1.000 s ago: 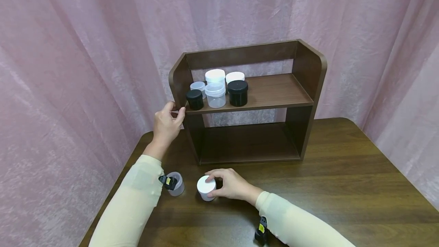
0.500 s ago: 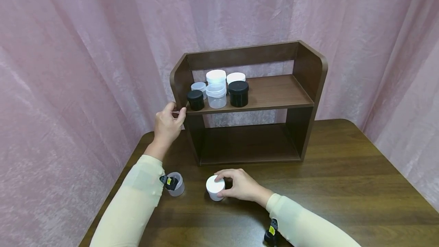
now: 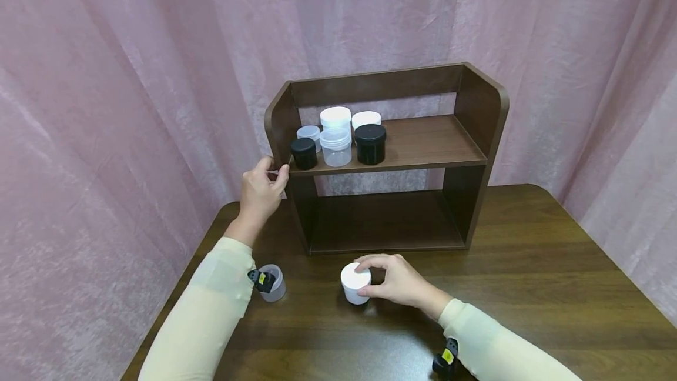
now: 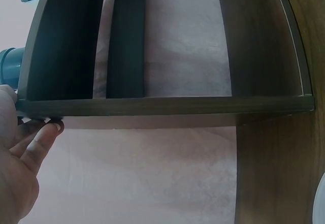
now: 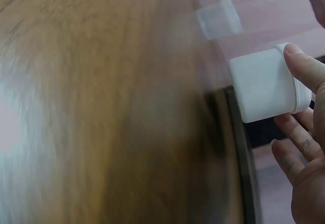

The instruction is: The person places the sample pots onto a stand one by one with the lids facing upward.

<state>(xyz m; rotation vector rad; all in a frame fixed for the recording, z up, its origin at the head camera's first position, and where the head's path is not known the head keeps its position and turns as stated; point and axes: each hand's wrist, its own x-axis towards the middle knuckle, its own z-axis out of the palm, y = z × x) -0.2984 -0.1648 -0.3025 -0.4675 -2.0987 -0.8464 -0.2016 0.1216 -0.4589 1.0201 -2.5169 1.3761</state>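
My right hand (image 3: 394, 280) grips a small white jar (image 3: 355, 283) by its lid, just above or on the brown table (image 3: 529, 287) in front of the shelf unit. The right wrist view shows the white jar (image 5: 266, 88) pinched between my fingers (image 5: 304, 71). My left hand (image 3: 261, 191) holds the left side panel of the dark wooden shelf unit (image 3: 476, 104), fingers hooked on its front edge (image 4: 38, 135). On the upper shelf stand several jars: a black one (image 3: 304, 153), a clear one (image 3: 335, 146), a larger black one (image 3: 369, 143), and white-lidded ones behind.
A translucent jar (image 3: 272, 283) sits on the table beside my left forearm. The lower shelf (image 3: 386, 222) holds nothing. Pink curtain (image 3: 132, 75) hangs close behind and on both sides of the table.
My right hand has carried the white jar to the right, in front of the shelf unit. The left hand has stayed on the shelf's side panel.
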